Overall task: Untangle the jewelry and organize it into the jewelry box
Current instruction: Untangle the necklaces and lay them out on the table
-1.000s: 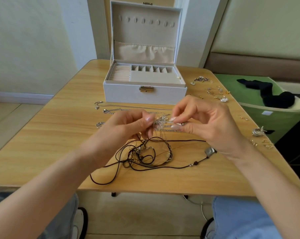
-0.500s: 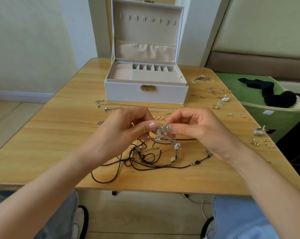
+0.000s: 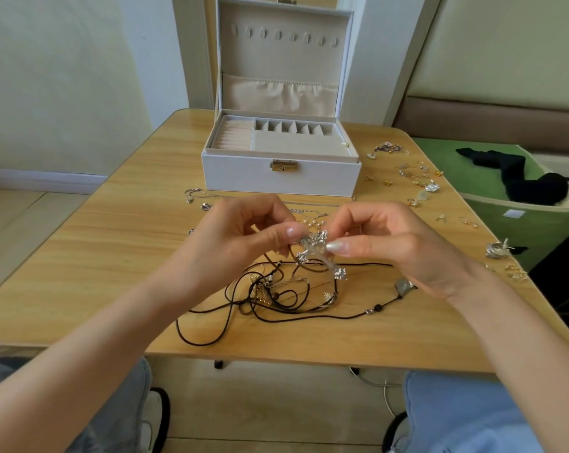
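Observation:
A silver chain with flower charms [image 3: 314,248] hangs between my two hands above the table. My left hand [image 3: 240,237] pinches its left end with thumb and fingers. My right hand [image 3: 387,240] pinches the other end. The chain's lower part runs down into a tangle of dark brown cords [image 3: 276,295] with small beads and a grey pendant [image 3: 404,285]. The white jewelry box [image 3: 280,173] stands open behind my hands, its beige compartments bare.
Thin silver necklaces [image 3: 198,199] lie in front of the box. Small earrings and charms [image 3: 417,181] are scattered over the table's right side, with silver pieces [image 3: 497,250] near the right edge. A green bin holding black cloth [image 3: 521,184] stands to the right.
My hands have lifted the silver chain slightly and drawn closer to me, and the charm section now hangs lower toward the cords. The view has shifted a little.

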The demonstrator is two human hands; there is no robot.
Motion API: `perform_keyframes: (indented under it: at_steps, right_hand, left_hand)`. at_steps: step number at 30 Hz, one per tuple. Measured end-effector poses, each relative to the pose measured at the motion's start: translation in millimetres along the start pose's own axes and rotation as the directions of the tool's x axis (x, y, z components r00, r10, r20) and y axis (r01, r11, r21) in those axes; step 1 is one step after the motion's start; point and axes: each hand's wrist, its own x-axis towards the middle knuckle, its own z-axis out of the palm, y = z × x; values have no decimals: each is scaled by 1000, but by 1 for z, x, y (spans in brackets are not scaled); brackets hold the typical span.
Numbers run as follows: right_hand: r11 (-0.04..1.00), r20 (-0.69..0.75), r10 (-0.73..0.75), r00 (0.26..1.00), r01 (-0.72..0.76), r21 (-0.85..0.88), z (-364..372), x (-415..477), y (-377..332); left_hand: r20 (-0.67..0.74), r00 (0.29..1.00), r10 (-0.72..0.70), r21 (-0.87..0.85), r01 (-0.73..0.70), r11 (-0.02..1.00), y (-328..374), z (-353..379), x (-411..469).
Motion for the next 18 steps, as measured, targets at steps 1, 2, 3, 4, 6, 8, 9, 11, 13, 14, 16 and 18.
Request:
perform_keyframes:
  at_steps: [1,2,3,4,6,8,9,11,13,14,16,18]
  right_hand:
    - [1000,18,6,1000,-6,3,0,0,-1]
    - [1000,22,8,1000,-8,16,0,-1,-2]
    - [999,16,9,1000,-9,38,0,-1,-2]
    - [998,11,14,1000,-14,59,1,0,-2]
    - [997,7,20,1000,-20,76,5,1,-3]
    - [999,-34,5,999,-4,38,8,2,-2]
    - [1000,-65,1,998,0,18,9,2,-2]
    - [1000,-120,-4,993,7,21,8,2,-2]
    - [999,-158,-5,987,10,33,6,2,-3]
    - [999,-167,-5,986,11,31,6,2,-3]
    - [999,-174,-4,985,10,36,6,2,-3]
    - [998,-175,3,985,7,58,6,2,-3]
  left_hand:
    - [2,1000,-3,-19,3,1000,1,0,0]
    - [3,1000,-7,-31,7,1000,2,1,0]
    - [2,1000,-13,-37,13,999,3,2,-1]
    - [-4,1000,-18,-40,18,999,3,3,-1]
    - [-17,1000,-14,-46,13,999,3,5,-3]
    - [-20,1000,-13,-58,11,998,3,7,-3]
    - [-11,1000,-14,-68,13,998,3,7,-3]
    - [21,1000,-19,-107,21,994,4,7,-3]
    - [62,998,-26,-166,36,985,4,8,-3]
    - [80,996,-28,-196,44,980,4,8,-3]
    - [102,994,-26,-245,51,968,3,9,-3]
    - [120,992,-32,-259,62,964,3,8,-2]
